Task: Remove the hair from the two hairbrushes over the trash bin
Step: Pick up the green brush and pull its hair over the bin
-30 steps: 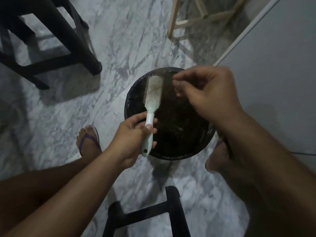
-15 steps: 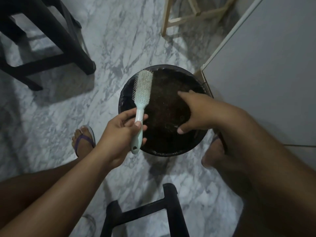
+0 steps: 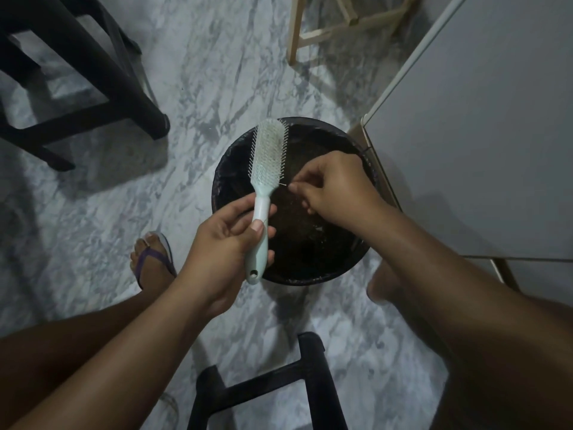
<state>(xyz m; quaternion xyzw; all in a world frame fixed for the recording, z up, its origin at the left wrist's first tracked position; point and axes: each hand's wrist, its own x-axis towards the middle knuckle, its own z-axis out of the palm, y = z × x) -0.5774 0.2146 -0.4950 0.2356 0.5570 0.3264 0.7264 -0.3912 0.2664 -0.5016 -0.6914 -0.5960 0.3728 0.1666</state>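
L hand [image 3: 231, 240] clamped round handle of pale green hairbrush [image 3: 266, 178], bristle head pointing away and held over near-left rim of black-lined trash bin [image 3: 226, 169]. Change vs 0.5 s ago: R hand [image 3: 333, 184] was down low over the bin w/ fingers spread, looks like it was dropping a pulled tuft; now it's back up just beside the lower right edge of the brush head, thumb + forefinger pinched together at the bristles. Can't tell if a strand is actually in the pinch, too fine/dim. Brush is also turned more face-up than before. Judgement: one pull-and-drop cycle done, next pluck starting; pad still looks greyish w/ fuzz so brush 1 not clean yet. 2nd hairbrush not in view. Bin sits on marble floor [image 3: 217, 72], touching a white cabinet [image 3: 480, 135].
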